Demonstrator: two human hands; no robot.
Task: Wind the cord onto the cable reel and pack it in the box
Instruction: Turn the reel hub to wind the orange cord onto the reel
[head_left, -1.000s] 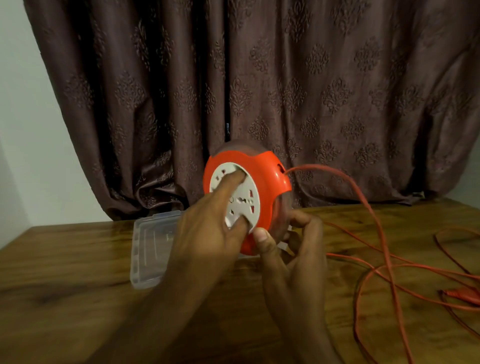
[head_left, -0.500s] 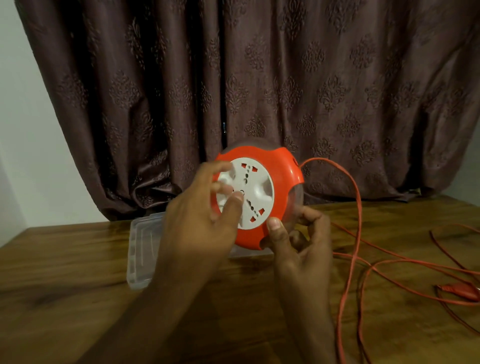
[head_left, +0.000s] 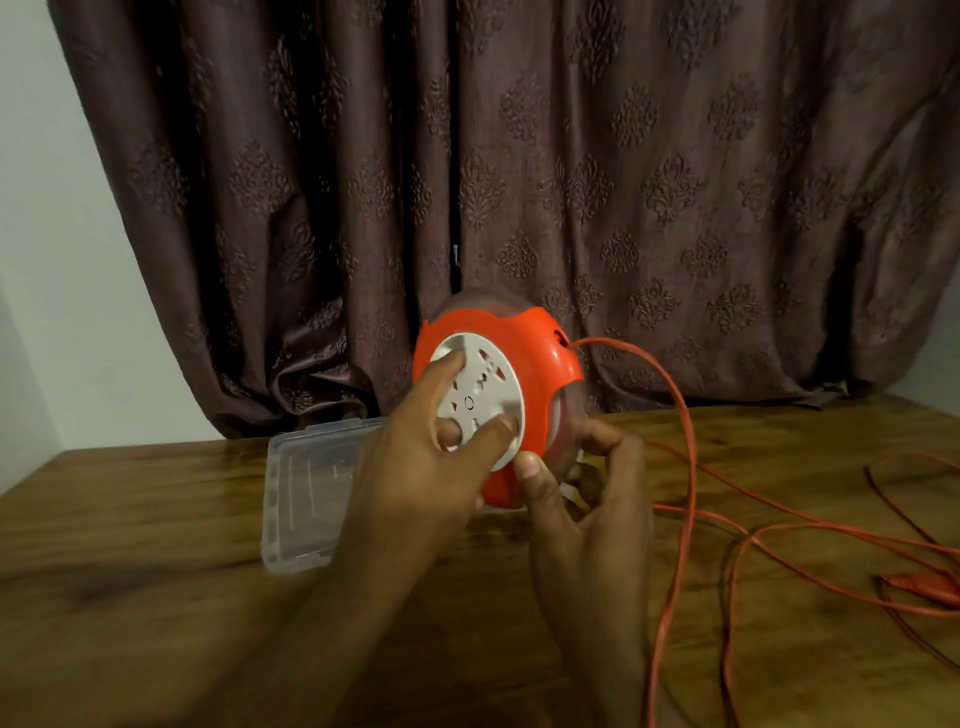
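Observation:
An orange cable reel with a white socket disc is held upright above the table, facing me. My left hand has its fingers pressed into the disc's grooves. My right hand grips the reel's lower right edge, thumb on the front rim. The orange cord leaves a hole on the reel's right side and falls in loose loops over the table on the right. Its orange plug lies near the right edge. A clear plastic box lies on the table behind my left hand, partly hidden.
The wooden table runs across the whole foreground. A brown patterned curtain hangs right behind it, its hem resting on the table's back edge. A pale wall shows at the left.
My left hand's fingers have shifted around the white disc, and the disc has turned. The reel has swung a little, and the cord loop beside it has changed shape.

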